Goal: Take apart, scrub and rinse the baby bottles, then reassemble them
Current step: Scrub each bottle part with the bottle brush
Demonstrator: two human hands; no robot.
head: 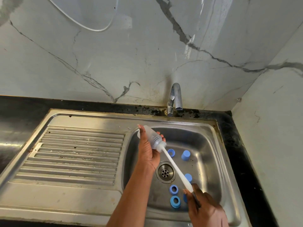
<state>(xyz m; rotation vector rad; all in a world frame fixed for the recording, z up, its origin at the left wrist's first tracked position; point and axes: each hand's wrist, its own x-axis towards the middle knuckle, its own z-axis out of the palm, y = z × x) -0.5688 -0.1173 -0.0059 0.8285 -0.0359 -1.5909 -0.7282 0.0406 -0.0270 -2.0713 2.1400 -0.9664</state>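
Note:
My left hand (148, 153) grips a clear baby bottle (153, 140) over the steel sink basin (211, 145), its mouth pointing down to the right. A white bottle brush (176, 169) runs into that mouth; its bristle end is hidden inside. My right hand (203, 207) holds the brush handle at its lower end. On the basin floor lie blue parts: a ring (171, 152) and a cap (186, 155) behind the drain (165, 172), a cap (188, 177) beside the brush, and two rings (173, 189) (175, 201) near my right hand.
A chrome tap (175, 97) stands at the back of the sink, with no water running. The ribbed steel drainboard (73, 156) lies to the left. Black countertop (237, 145) borders the sink on the right, below marble-patterned walls.

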